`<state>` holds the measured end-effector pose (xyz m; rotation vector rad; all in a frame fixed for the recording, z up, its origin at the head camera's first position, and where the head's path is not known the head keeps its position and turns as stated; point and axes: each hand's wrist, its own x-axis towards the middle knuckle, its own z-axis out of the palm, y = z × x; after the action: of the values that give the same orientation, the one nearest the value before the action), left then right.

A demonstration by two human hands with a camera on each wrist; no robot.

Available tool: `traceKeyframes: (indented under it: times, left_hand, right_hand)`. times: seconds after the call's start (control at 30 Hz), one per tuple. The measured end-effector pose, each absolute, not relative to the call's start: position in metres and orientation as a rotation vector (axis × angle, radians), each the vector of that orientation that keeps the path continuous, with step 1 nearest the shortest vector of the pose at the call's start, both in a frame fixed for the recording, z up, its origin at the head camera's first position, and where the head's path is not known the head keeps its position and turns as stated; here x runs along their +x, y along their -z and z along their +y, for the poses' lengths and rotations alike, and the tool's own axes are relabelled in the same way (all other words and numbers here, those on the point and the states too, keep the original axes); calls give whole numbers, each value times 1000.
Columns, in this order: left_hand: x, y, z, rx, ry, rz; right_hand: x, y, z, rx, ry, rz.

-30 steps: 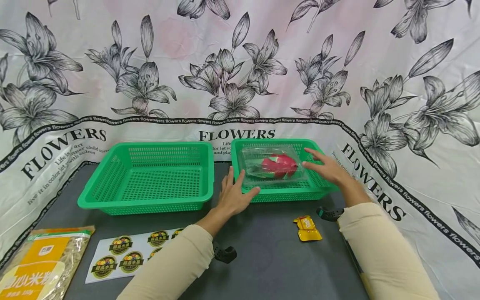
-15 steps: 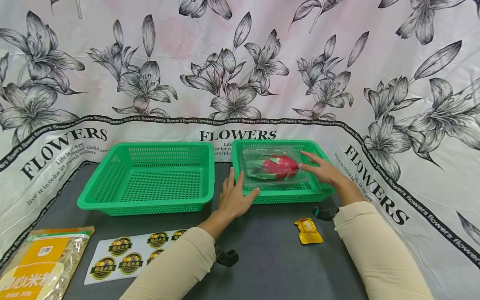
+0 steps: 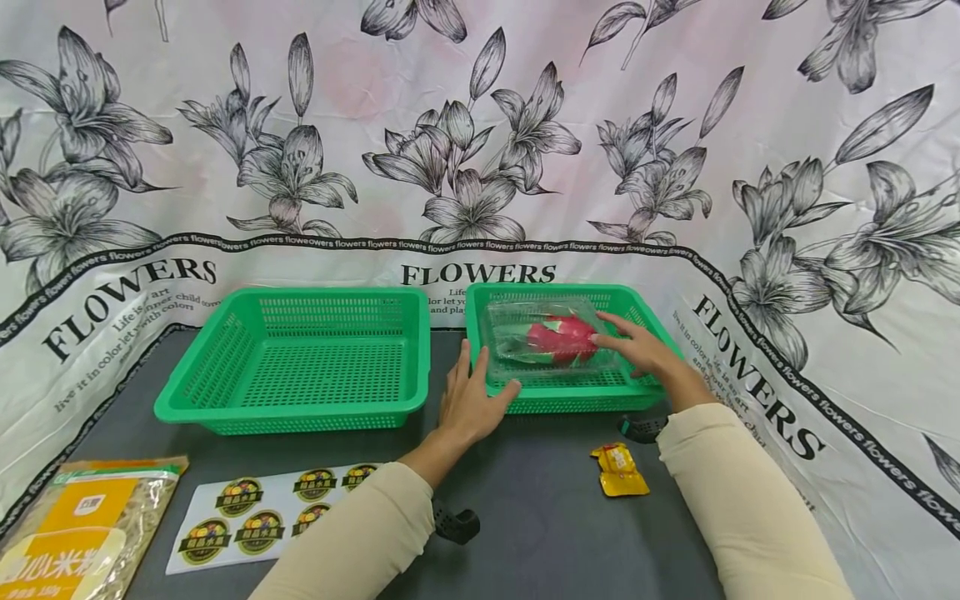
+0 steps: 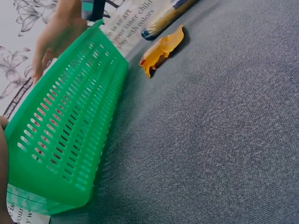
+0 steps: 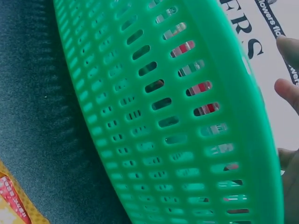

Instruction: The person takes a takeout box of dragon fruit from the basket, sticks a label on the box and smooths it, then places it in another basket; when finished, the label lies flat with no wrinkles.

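Note:
A clear plastic box (image 3: 506,342) with a red dragon fruit (image 3: 562,340) inside lies in the right green basket (image 3: 570,402). My right hand (image 3: 641,348) reaches over the basket's right part, fingers extended, fingertips at the box's right end. At the basket's left front corner is my left hand (image 3: 468,402), its fingers spread along the outside and the thumb pointing toward the front rim. In the left wrist view the basket wall (image 4: 70,112) stands close, and the right hand (image 4: 56,39) shows beyond its rim. Slots in the right wrist view reveal bits of the red fruit.
A second green basket (image 3: 322,367) stands to the left. Nearer are a sheet of round stickers (image 3: 258,517), partly under the left sleeve, and an orange food bag (image 3: 90,525). A small yellow packet (image 3: 620,469) lies right of centre. The left wrist view shows a blue-and-gold tube-like thing (image 4: 168,18).
My right hand has moved left and slightly nearer, from beside the clear box to its right end. The left hand stays at the basket corner. The head view has shifted slightly.

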<state>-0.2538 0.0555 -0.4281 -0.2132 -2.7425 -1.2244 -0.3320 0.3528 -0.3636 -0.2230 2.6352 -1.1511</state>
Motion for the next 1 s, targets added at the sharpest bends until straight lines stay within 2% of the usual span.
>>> traceKeyframes:
  times: [1.0]
  left_hand:
    - [-256, 429, 54, -192, 1278, -2713]
  right_hand:
    - [-341, 373, 343, -11, 1605, 2265]
